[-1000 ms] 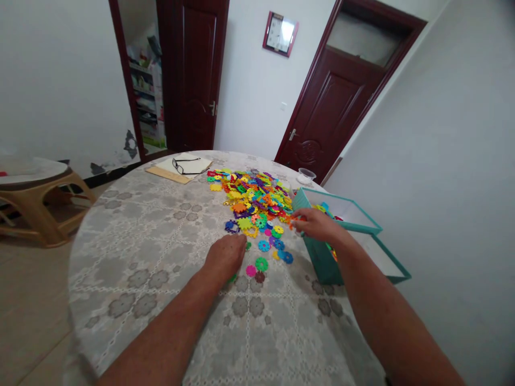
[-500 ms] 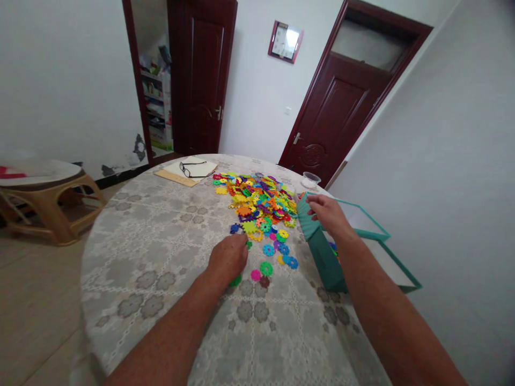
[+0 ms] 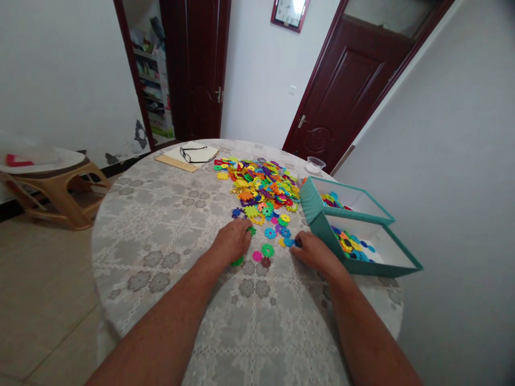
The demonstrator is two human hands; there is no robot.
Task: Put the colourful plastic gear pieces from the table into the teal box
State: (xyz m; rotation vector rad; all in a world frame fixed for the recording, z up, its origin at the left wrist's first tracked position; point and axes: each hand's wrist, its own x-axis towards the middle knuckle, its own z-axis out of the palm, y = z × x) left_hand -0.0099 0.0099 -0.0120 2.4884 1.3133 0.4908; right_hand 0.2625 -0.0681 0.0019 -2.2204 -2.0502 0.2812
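Note:
Small plastic gear-shaped pieces lie in a colourful heap on the table, with loose ones spread in front of it. My left hand rests on the cloth, fingers curled, a green gear piece showing at its fingertips. Whether that piece is gripped or only touched is hard to see. On the right, my right hand pinches at a dark blue gear piece, close to a lighter blue piece. Between the hands lie a green piece, a pink piece and a brown piece.
Two teal boxes stand right of the heap: the nearer box and the farther box, both holding coloured pieces. A clear plastic tub sits behind them. Eyeglasses lie on papers at the far left. A stool stands left of the table.
My right hand has come down from over the teal boxes to the loose blue pieces on the cloth. My left hand stays by the green piece. The view has tilted downward.

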